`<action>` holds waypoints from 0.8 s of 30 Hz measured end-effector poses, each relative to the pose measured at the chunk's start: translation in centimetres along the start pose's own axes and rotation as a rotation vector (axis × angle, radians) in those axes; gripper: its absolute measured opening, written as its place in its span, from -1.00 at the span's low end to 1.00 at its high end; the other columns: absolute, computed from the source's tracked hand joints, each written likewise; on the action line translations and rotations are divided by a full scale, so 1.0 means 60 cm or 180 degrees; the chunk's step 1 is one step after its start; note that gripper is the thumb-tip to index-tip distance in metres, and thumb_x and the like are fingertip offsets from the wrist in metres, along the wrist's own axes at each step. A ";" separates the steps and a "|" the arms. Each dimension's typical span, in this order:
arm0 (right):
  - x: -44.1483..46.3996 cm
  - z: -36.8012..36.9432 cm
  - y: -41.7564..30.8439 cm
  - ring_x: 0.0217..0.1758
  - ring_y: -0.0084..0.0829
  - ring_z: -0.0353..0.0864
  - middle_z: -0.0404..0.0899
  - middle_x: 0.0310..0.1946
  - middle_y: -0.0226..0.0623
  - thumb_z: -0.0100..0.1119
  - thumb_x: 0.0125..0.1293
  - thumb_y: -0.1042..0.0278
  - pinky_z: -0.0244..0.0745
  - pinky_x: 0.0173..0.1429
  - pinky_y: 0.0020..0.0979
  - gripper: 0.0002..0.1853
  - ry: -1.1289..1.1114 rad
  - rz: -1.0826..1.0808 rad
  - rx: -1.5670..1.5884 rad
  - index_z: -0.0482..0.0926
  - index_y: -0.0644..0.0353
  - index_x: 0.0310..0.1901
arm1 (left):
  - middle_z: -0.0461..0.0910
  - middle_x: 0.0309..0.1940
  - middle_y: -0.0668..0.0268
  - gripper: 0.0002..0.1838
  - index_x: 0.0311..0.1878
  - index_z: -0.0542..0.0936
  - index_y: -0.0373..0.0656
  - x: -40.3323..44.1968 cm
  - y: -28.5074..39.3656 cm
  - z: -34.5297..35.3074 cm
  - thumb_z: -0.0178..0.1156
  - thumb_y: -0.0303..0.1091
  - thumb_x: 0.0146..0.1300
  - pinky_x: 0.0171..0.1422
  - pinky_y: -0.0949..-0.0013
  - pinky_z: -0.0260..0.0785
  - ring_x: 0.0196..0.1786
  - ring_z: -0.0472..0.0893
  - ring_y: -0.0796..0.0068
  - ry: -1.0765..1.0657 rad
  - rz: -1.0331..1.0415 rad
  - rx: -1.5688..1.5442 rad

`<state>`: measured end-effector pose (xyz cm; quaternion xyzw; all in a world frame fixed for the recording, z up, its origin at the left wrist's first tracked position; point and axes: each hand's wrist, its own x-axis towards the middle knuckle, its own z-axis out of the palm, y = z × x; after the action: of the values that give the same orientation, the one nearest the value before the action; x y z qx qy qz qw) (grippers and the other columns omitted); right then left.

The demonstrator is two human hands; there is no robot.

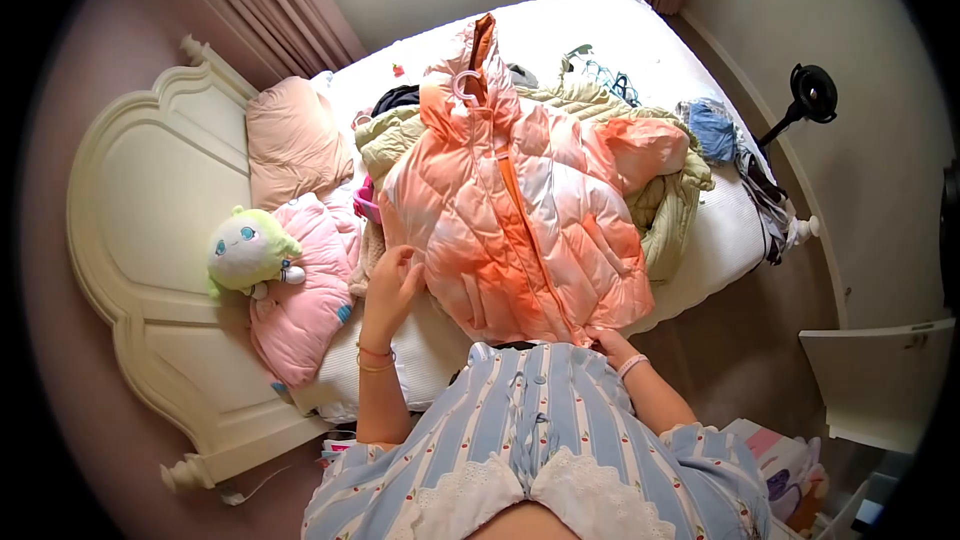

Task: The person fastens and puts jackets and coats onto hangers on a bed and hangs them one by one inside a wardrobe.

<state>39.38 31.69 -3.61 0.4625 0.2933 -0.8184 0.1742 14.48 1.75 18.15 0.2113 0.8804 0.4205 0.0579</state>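
An orange and white puffer jacket [590, 240] lies spread over the bed, its hood toward the far side and a pink hanger [467, 86] showing at the neck. Beneath it, a light green quilted garment [665, 225] sticks out on both sides. My left hand [398, 278] is raised at the jacket's left edge, fingers apart, holding nothing that I can see. At the bottom hem, my right hand [608, 342] has its fingers closed on the jacket, partly hidden near my dress.
On the left are a cream headboard [150, 240], a peach pillow [295, 135], a pink pillow [305, 310] and a green-haired plush doll [247, 248]. Blue clothing [710, 130], hangers [610, 82] and a black stand [812, 93] are at the right and back.
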 end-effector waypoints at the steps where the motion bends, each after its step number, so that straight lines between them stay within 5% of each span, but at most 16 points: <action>1: 0.011 -0.020 0.005 -0.51 -0.52 0.52 0.58 -0.50 -0.41 0.09 0.25 0.37 0.45 -0.40 -0.52 -0.93 0.0240 -0.0094 -0.0132 0.55 0.11 -0.29 | 0.53 -0.19 0.04 -0.71 -0.07 0.48 -0.34 0.016 -0.002 0.004 0.18 -0.39 0.17 0.03 0.27 0.35 -0.10 0.53 0.12 -0.0024 -0.0009 0.0017; 6: -0.003 -0.056 -0.011 -0.51 -0.51 0.51 0.59 -0.46 -0.39 0.21 0.17 0.40 0.44 -0.41 -0.53 -0.89 0.0467 -0.0196 -0.0832 0.59 0.16 -0.26 | 0.50 -0.10 0.01 -0.60 0.02 0.42 -0.33 0.143 -0.044 0.046 0.21 -0.36 0.14 0.13 0.18 0.29 0.01 0.47 0.00 0.0281 0.1223 0.0859; 12: -0.005 -0.119 0.009 -0.60 -0.48 0.48 0.53 -0.53 -0.31 0.12 0.16 0.46 0.35 -0.60 -0.44 -0.88 0.1077 -0.1004 -0.1701 0.55 0.32 -0.29 | 0.48 -0.05 -0.10 -0.48 0.01 0.43 -0.33 0.317 -0.122 0.104 0.29 -0.22 0.04 0.12 0.13 0.30 0.07 0.45 -0.05 0.0811 0.0632 0.0948; 17: -0.020 -0.160 0.024 -0.65 -0.47 0.45 0.52 -0.55 -0.24 0.00 0.18 0.50 0.33 -0.69 -0.46 -0.86 0.1586 -0.0810 -0.1452 0.52 0.38 -0.31 | 0.61 -0.28 -0.05 -0.50 -0.24 0.57 -0.32 0.343 -0.085 0.124 0.38 -0.07 -0.12 -0.07 0.10 0.39 -0.16 0.56 -0.12 -0.0083 -0.0431 0.0962; 18: -0.024 -0.163 0.030 -0.65 -0.47 0.46 0.52 -0.55 -0.23 0.00 0.19 0.49 0.35 -0.68 -0.46 -0.86 0.1605 -0.0817 -0.1323 0.52 0.37 -0.32 | 0.64 -0.44 0.12 -0.64 -0.34 0.59 -0.33 0.335 -0.086 0.128 0.36 -0.20 -0.06 -0.19 0.24 0.42 -0.35 0.62 0.12 0.0023 0.0151 0.0517; 19: -0.030 -0.161 0.029 -0.65 -0.47 0.46 0.52 -0.55 -0.23 -0.01 0.19 0.48 0.38 -0.67 -0.47 -0.86 0.1622 -0.0825 -0.1209 0.52 0.37 -0.33 | 0.64 -0.44 0.12 -0.64 -0.34 0.59 -0.33 0.326 -0.077 0.129 0.36 -0.20 -0.06 -0.19 0.24 0.42 -0.35 0.62 0.12 0.0008 0.0152 0.0524; 21: -0.033 -0.163 0.013 -0.65 -0.50 0.46 0.53 -0.55 -0.26 -0.01 0.22 0.46 0.38 -0.66 -0.49 -0.86 0.1659 -0.0835 -0.1101 0.52 0.33 -0.33 | 0.60 -0.50 0.34 -0.81 -0.37 0.59 -0.32 0.304 -0.060 0.126 0.29 -0.39 0.01 -0.32 0.46 0.36 -0.44 0.53 0.56 -0.0188 -0.0095 -0.0882; 22: -0.033 -0.164 -0.001 -0.65 -0.51 0.47 0.53 -0.55 -0.28 -0.01 0.24 0.44 0.39 -0.66 -0.50 -0.86 0.1704 -0.1090 -0.1038 0.53 0.31 -0.33 | 0.48 -0.55 0.51 -0.95 -0.48 0.56 -0.29 0.274 0.020 0.102 0.21 -0.53 0.05 -0.42 0.59 0.23 -0.47 0.36 0.77 -0.0093 -0.0500 -0.0731; 24: -0.023 -0.169 -0.039 -0.63 -0.55 0.47 0.54 -0.53 -0.33 -0.01 0.28 0.40 0.39 -0.65 -0.53 -0.85 0.1591 -0.1506 -0.0798 0.54 0.26 -0.32 | 0.45 -0.58 0.54 -0.91 -0.53 0.54 -0.26 0.285 -0.001 0.065 0.20 -0.53 0.06 -0.45 0.59 0.19 -0.49 0.33 0.77 0.0098 -0.0095 -0.1022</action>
<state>45.41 40.00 -5.71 0.5427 0.5236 -0.6555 -0.0417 0.12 11.68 16.90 0.1798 0.8058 0.5581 0.0835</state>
